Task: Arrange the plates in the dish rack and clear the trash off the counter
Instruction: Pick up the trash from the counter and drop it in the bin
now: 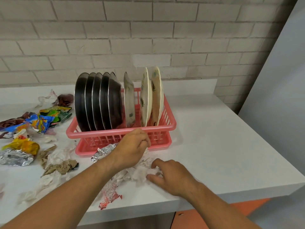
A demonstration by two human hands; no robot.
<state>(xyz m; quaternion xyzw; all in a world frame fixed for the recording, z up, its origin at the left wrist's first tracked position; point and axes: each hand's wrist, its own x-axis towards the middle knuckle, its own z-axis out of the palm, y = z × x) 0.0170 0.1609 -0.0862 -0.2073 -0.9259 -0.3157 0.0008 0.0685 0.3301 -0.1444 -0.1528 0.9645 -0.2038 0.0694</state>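
A pink dish rack (pixel 115 132) stands on the white counter (pixel 222 146). Several black plates (pixel 92 103) and three cream leaf-patterned plates (pixel 146 96) stand upright in it. In front of the rack lies crumpled white tissue (pixel 140 173). My left hand (pixel 132 148) has curled fingers that pinch the far edge of this tissue close to the rack's front. My right hand (pixel 171 174) rests on the tissue's right side with loosely bent fingers. A crumpled foil piece (pixel 103 152) lies just left of my left wrist.
Trash covers the counter's left side: colourful snack wrappers (pixel 42 119), a yellow wrapper (pixel 24 145), foil (pixel 14 157), brown paper (pixel 61 166), white tissues (pixel 42 180) and a red-printed wrapper (pixel 110 195). A brick wall stands behind. The counter's front edge runs near my right wrist.
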